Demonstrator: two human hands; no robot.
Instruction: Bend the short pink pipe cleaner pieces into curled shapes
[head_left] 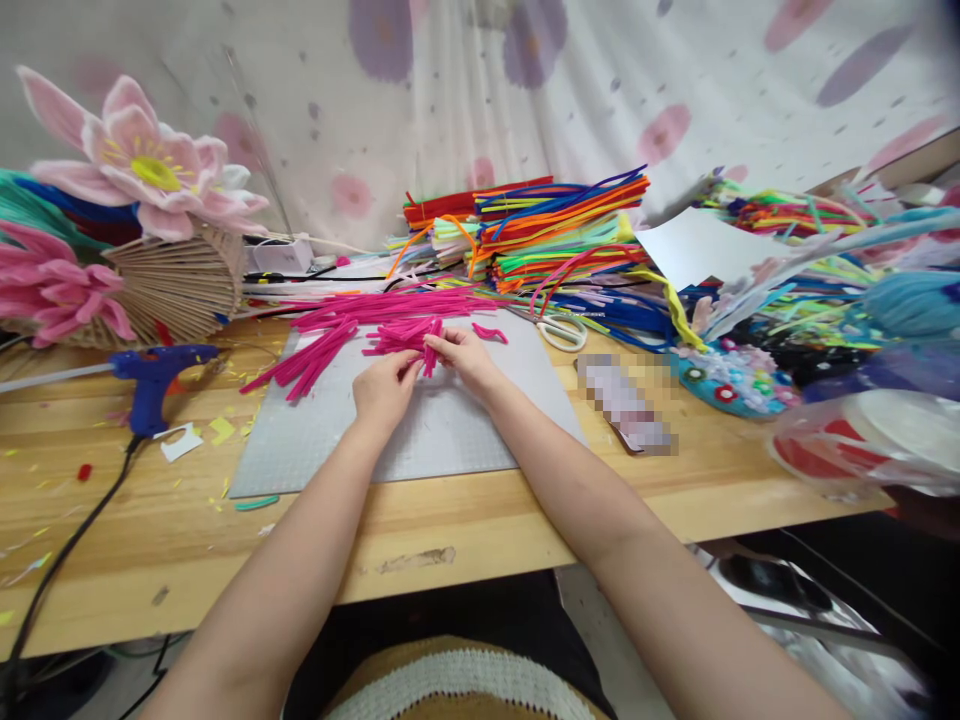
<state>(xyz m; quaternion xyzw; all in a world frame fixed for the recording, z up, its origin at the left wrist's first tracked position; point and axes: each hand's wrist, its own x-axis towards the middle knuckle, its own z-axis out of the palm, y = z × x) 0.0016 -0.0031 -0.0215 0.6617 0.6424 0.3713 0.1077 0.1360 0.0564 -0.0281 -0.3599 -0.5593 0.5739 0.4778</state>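
Over the grey cutting mat (450, 440), my left hand (386, 387) and my right hand (466, 358) meet, fingertips close together. Both pinch a magenta pipe cleaner (430, 362) between thumb and fingers; its exact shape is partly covered by my fingers. Right behind my hands lies a pile of short magenta pipe cleaners (390, 335). To the left spreads a bundle of longer magenta pipe cleaners (315, 355), and more lie in a row along the mat's far edge. One bent magenta piece (490, 332) rests by itself just right of my right hand.
A blue glue gun (154, 385) stands at left, its cord trailing forward. Scissors (562, 332) lie beyond the mat, near a phone-like object (622, 405). Colourful pipe-cleaner bundles (562, 225) are stacked behind. Pink fuzzy flowers (154, 165) rise at left; a wrapped cup (862, 435) sits right.
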